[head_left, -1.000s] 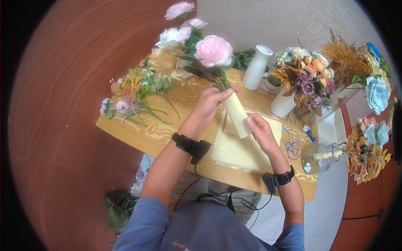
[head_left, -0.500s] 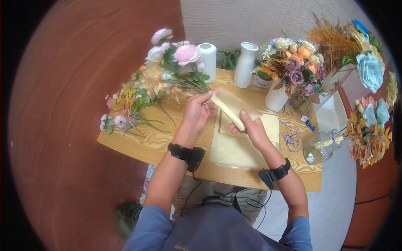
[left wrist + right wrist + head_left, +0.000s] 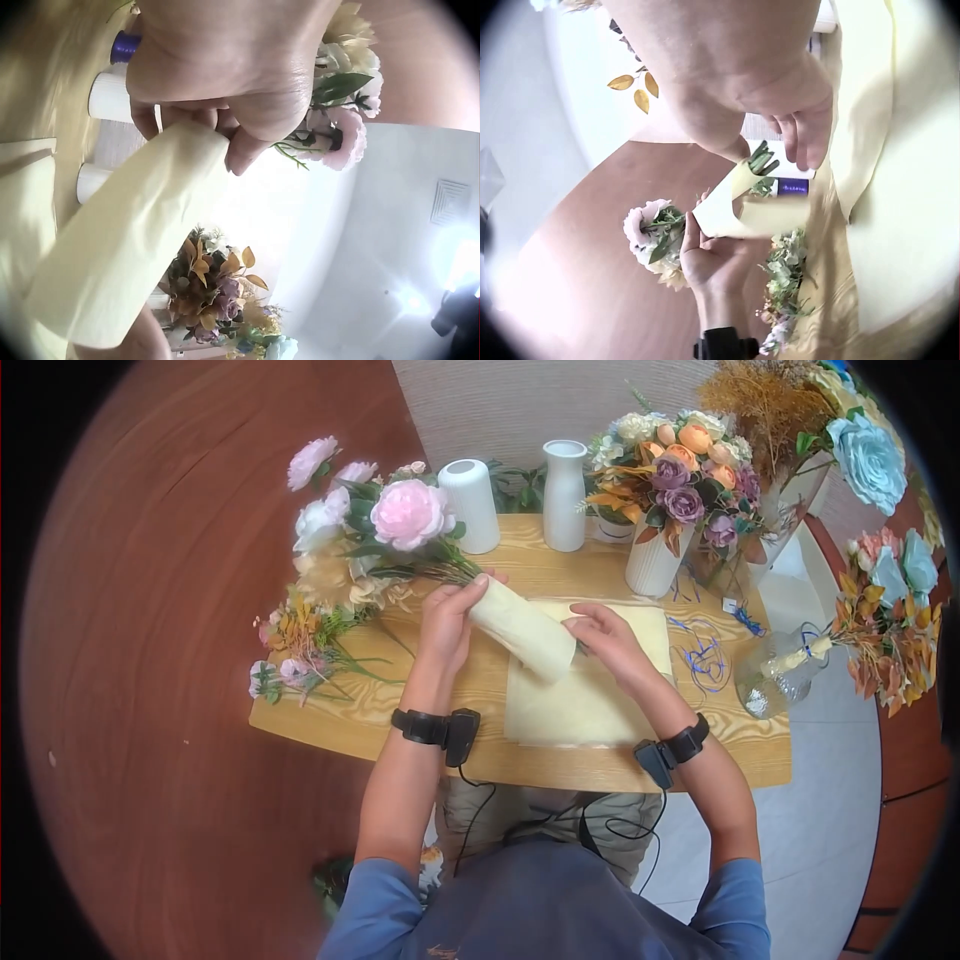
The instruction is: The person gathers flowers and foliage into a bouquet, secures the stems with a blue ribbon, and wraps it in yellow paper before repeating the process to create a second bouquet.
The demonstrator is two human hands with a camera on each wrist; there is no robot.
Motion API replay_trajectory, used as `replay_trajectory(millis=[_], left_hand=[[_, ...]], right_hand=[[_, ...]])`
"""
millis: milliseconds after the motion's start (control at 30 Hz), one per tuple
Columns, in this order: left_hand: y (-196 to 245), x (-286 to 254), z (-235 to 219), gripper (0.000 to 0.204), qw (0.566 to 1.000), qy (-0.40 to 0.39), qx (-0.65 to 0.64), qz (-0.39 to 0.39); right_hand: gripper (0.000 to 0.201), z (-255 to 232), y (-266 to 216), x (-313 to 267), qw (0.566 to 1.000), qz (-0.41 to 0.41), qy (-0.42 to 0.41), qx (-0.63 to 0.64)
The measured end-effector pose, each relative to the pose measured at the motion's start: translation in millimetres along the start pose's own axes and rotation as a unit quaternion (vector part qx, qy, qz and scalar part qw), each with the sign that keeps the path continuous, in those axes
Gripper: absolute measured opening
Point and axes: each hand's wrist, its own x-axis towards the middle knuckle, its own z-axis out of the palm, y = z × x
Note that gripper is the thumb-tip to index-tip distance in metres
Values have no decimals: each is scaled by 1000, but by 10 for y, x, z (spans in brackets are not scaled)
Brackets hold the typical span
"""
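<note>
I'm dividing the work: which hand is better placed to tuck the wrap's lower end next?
Probably the right hand: it is at the lower end of the wrap, close to the stem ends. The left hand grips the wrap near the flowers, so it seems suited to steadying.

Person's left hand (image 3: 447, 625) grips cream paper (image 3: 520, 622) rolled round bouquet stems (image 3: 450, 566); right hand (image 3: 614, 648) at roll's lower end, above wooden table (image 3: 465, 685).

Flower stems (image 3: 762, 160): middles hidden in cream paper (image 3: 525, 630) | left hand (image 3: 225, 67): cut off (top edge, left wrist view)
</note>
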Motion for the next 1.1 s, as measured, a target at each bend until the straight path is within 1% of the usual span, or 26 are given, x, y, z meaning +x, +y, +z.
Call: replay_trajectory(millis=[67, 100, 167, 200, 233, 267, 300, 367, 400, 433, 467, 500, 533, 567, 600, 633, 667, 733, 767, 833, 867, 933, 967, 1033, 1067, 1100], left_hand=[[0, 4, 11, 23, 1000, 10, 5, -9], [-4, 8, 4, 23, 1000, 10, -4, -16], [-24, 31, -15, 24, 1000, 11, -12, -24], [-43, 48, -33, 24, 999, 13, -29, -29], [-45, 53, -31, 24, 998, 16, -46, -34], [-50, 50, -25, 24, 998, 15, -45, -35], [-59, 40, -16, 23, 998, 7, -48, -38], [-102, 37, -44, 22, 998, -3, -48, -43], [-157, 55, -127, 21, 997, -7, -55, -55], [-167, 55, -147, 20, 996, -11, -62, -67], [-187, 56, -158, 20, 996, -12, -61, -68], [-207, 61, -166, 19, 996, -9, -66, -61], [-188, 53, -130, 18, 996, -6, -71, -53], [-179, 38, -88, 18, 996, -7, -70, -53], [-173, 18, -39, 18, 998, -7, -57, -27], [-149, 0, 4, 19, 999, -7, -45, -1], [-136, 0, 7, 19, 999, -6, -45, -1], [-102, -13, 18, 15, 997, 11, -76, -8], [-80, -26, 42, 15, 997, 12, -76, -8], [-41, -55, 98, 16, 997, 12, -80, -15], [-58, -49, 75, 16, 997, 12, -81, -14], [-117, -30, 15, 22, 998, -1, -65, -17], [-129, -21, -5, 22, 998, -2, -65, -17], [-143, -13, -46, 21, 997, 6, -72, -28], [-151, -14, -61, 21, 997, 7, -72, -27], [-157, -10, -73, 20, 997, 14, -67, -28]], right_hand=[[47, -83, 81, 40, 990, -124, -67, 26], [47, -116, 117, 37, 990, -124, -66, 28], [46, -135, 129, -10, 967, -226, -106, -38], [46, -128, 129, -50, 968, -226, -106, -37], [43, -96, 86, -113, 955, -262, -74, -118], [41, -79, 60, -146, 933, -296, -40, -199], [41, -80, 96, -120, 934, -296, -38, -198], [26, -73, 160, -53, 975, -217, -28, -43], [26, -129, 145, -24, 975, -216, -27, -41], [24, -181, 51, -17, 993, -90, -43, 58], [29, -209, 8, -20, 985, 38, -59, 156], [37, -189, 51, -5, 971, 40, -63, 227], [37, -195, 68, 7, 971, 39, -62, 228], [35, -202, 79, 20, 974, 75, -82, 197], [33, -208, 79, 26, 975, 110, -101, 166], [31, -185, 58, 5, 981, 108, -97, 126], [31, -155, 34, -30, 981, 108, -97, 125], [31, -94, -17, -109, 997, 52, -27, 42], [31, -98, 2, -87, 997, 53, -28, 42], [35, -131, 52, -18, 997, 32, 32, -61], [35, -151, 50, -1, 997, 31, 31, -61], [45, -186, 48, 14, 995, 10, 17, -93], [45, -195, 66, 27, 995, 10, 18, -94], [52, -191, 90, 53, 993, -69, 87, -30], [52, -187, 72, 53, 993, -70, 86, -31], [54, -189, 38, 53, 992, -69, 103, 15]])
